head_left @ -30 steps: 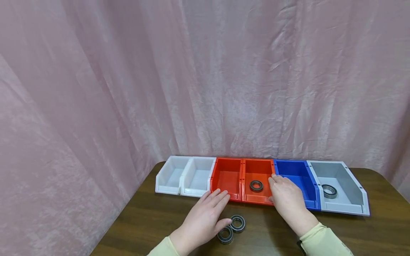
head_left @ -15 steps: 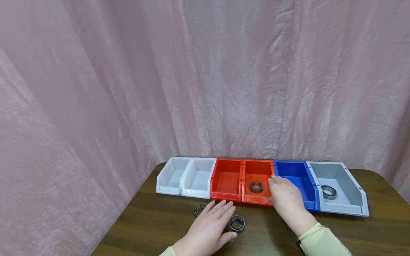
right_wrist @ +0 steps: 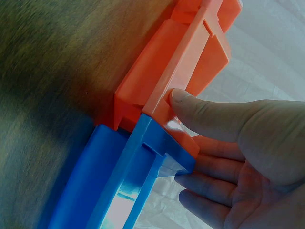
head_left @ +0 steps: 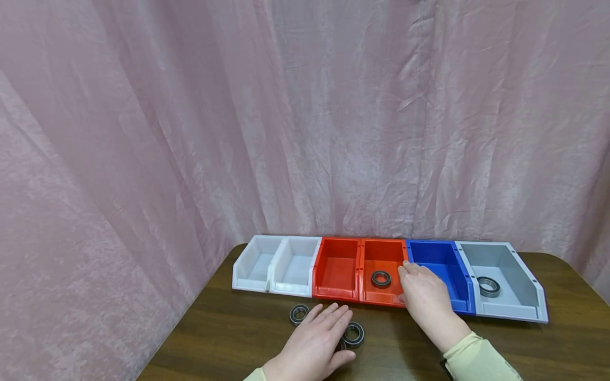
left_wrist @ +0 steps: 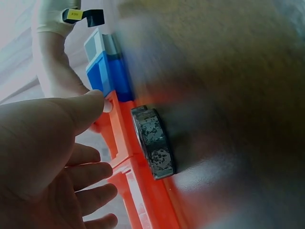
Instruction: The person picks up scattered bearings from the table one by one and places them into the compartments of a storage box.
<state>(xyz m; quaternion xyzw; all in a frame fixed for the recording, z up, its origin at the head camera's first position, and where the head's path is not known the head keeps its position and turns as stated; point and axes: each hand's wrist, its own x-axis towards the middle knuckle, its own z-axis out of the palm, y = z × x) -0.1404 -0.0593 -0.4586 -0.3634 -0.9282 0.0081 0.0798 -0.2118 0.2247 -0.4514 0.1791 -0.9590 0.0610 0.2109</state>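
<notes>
My left hand (head_left: 312, 344), fingers straight and close together, is over the bearings on the table. One ball bearing (head_left: 299, 314) lies to the left of its fingers, another bearing (head_left: 353, 335) to the right. A third bearing (head_left: 341, 345) is mostly hidden beneath the hand. In the left wrist view a bearing (left_wrist: 153, 142) lies beyond the thumb. My right hand (head_left: 425, 293) rests at the wall between the orange-red bin (head_left: 385, 248) and the blue bin (head_left: 431, 247). Its thumb touches the orange-red bin's edge, with the fingers loosely extended behind the wall.
A bearing (head_left: 380, 279) lies inside the orange-red bin. Another bearing (head_left: 489, 286) sits in the grey bin (head_left: 517, 309) at the right end. A red bin (head_left: 337, 264) and two white bins (head_left: 276, 264) continue the row leftward. A pink curtain (head_left: 305, 116) hangs behind the table.
My left hand has shifted right and towards me, uncovering the left bearing and covering most of the near one. The right hand has stayed at the bin wall.
</notes>
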